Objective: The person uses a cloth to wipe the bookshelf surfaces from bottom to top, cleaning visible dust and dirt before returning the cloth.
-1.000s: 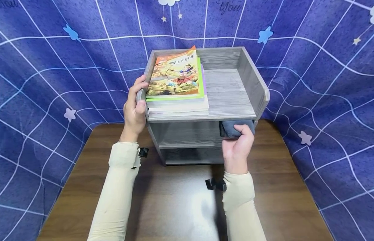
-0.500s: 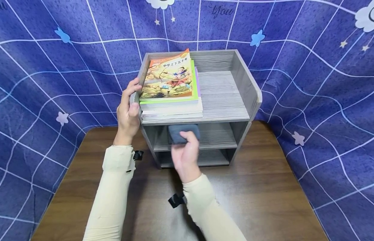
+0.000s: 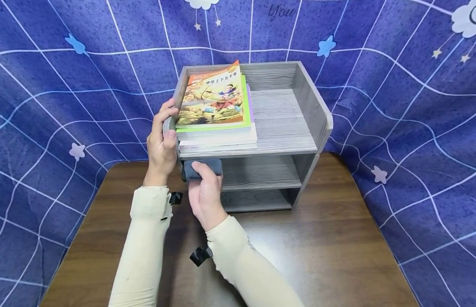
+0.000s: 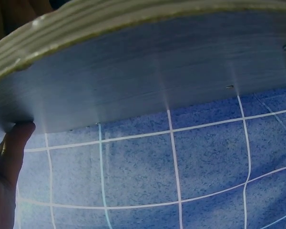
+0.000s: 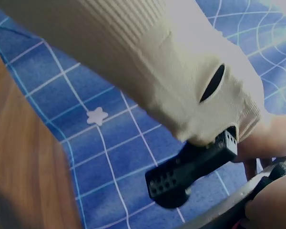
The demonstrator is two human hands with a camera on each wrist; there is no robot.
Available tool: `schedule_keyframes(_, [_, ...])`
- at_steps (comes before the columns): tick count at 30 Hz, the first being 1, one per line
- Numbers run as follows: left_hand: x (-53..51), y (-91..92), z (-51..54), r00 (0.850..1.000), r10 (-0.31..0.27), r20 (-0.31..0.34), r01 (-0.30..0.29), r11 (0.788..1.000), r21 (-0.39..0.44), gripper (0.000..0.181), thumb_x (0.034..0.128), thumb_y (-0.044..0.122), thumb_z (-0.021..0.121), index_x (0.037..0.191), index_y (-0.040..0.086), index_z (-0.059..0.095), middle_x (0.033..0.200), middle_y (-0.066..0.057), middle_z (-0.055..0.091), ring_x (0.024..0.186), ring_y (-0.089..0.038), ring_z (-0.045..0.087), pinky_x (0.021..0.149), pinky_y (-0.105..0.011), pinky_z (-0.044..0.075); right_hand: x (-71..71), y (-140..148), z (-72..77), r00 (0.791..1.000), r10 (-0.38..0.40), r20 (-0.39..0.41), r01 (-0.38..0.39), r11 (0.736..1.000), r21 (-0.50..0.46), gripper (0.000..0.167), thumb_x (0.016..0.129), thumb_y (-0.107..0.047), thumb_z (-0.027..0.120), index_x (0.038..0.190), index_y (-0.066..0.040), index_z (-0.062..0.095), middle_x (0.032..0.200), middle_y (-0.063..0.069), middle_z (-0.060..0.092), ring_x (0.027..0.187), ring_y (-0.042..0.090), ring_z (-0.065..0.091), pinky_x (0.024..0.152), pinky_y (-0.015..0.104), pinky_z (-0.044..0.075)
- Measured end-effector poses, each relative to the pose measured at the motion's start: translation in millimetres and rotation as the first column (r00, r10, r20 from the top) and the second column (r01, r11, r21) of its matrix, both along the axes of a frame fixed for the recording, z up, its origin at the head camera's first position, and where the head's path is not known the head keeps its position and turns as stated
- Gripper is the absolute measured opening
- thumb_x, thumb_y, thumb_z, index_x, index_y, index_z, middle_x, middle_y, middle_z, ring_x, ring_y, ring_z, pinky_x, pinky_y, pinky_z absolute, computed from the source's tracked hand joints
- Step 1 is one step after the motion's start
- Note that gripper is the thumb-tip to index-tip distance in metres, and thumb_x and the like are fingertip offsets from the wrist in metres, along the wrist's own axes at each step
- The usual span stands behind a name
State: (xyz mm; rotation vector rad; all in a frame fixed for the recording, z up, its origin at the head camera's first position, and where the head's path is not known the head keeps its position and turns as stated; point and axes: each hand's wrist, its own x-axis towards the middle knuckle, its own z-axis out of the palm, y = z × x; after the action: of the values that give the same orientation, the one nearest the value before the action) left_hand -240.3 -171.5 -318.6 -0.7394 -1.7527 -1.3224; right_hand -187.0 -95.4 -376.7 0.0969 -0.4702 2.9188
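Note:
A small grey wood-grain shelf unit stands on the table, with open compartments below its top board. My left hand grips the front of its left side panel; in the left wrist view a finger touches the panel's outer face. My right hand holds a folded dark blue-grey cloth, thumb on top, at the left end of the upper compartment's opening, just below the top board. The fingers beneath the cloth are hidden. In the right wrist view only part of the right hand shows.
A stack of books lies on the left of the top board, the uppermost with an illustrated cover. The brown wooden table spreads around the unit. A blue patterned curtain hangs behind and at both sides.
My right hand has carried the cloth leftward along the front under the top board, from the right end to the left end. The left hand keeps its grip; the view has shifted slightly.

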Motion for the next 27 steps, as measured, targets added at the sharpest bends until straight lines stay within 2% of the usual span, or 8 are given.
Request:
schedule_keyframes(7, [-1.0,-1.5,-1.1,1.000,0.010,0.006,-0.010,1.000,-0.001,0.070,0.0946,0.052,0.047,0.124,-0.011,0.053,0.142,-0.029,0.051,0.136,-0.031,0.047,0.109,-0.036,0.037,-1.4,-6,5.9,0.999,-0.027,-0.035,0.027,1.000,0.005,0.028,0.084,0.006,0.059,0.109,-0.006,0.059,0.110,0.006,0.059,0.102,0.018,0.056,0.094,0.031,0.044])
schedule_keyframes(13, [-19.8,-11.2,-18.2,1.000,0.002,0.019,-0.002,1.000,-0.005,0.078,0.0934,0.064,0.047,0.127,-0.006,0.055,0.146,-0.019,0.051,0.137,-0.028,0.045,0.110,-0.037,0.035,-0.3,-9,10.5,0.999,-0.048,-0.015,0.048,0.999,-0.019,0.026,0.084,0.006,0.059,0.108,-0.004,0.057,0.109,0.007,0.058,0.101,0.019,0.055,0.094,0.032,0.044])
schedule_keyframes(16, [-23.4,-12.7,-21.3,1.000,-0.002,0.014,0.002,1.000,-0.006,0.078,0.0934,0.064,0.047,0.128,-0.005,0.054,0.147,-0.018,0.050,0.137,-0.029,0.045,0.110,-0.037,0.035,-0.7,-10,10.8,0.998,-0.055,-0.009,0.055,0.998,-0.028,0.024,0.082,0.008,0.057,0.102,-0.004,0.055,0.101,0.007,0.057,0.095,0.018,0.054,0.090,0.030,0.045])
schedule_keyframes(20, [-16.4,-8.3,-15.0,1.000,0.003,0.000,-0.003,1.000,-0.001,0.078,0.0943,0.063,0.047,0.126,-0.007,0.054,0.145,-0.022,0.051,0.136,-0.030,0.046,0.110,-0.037,0.036,-0.5,-9,13.5,0.998,-0.062,-0.009,0.061,0.997,-0.046,0.025,0.078,0.011,0.054,0.097,-0.005,0.053,0.095,0.006,0.055,0.090,0.018,0.052,0.085,0.029,0.044])
schedule_keyframes(24, [-4.9,-1.4,-4.8,1.000,-0.002,-0.002,0.002,1.000,0.000,0.077,0.0952,0.061,0.047,0.124,-0.010,0.053,0.143,-0.027,0.051,0.136,-0.031,0.047,0.110,-0.037,0.036,-0.4,-7,15.9,0.998,-0.062,-0.010,0.061,0.996,-0.064,0.030,0.075,0.013,0.051,0.099,-0.004,0.053,0.100,0.008,0.056,0.094,0.019,0.053,0.089,0.031,0.043])
schedule_keyframes(27, [-0.6,0.7,-1.1,1.000,0.007,0.000,-0.007,1.000,-0.008,0.078,0.0951,0.063,0.046,0.124,-0.010,0.053,0.142,-0.028,0.051,0.135,-0.029,0.048,0.109,-0.035,0.036,-0.2,-5,16.7,0.999,-0.049,0.002,0.049,0.996,-0.075,0.032,0.073,0.014,0.048,0.099,-0.004,0.054,0.104,0.009,0.058,0.097,0.020,0.055,0.092,0.032,0.044])
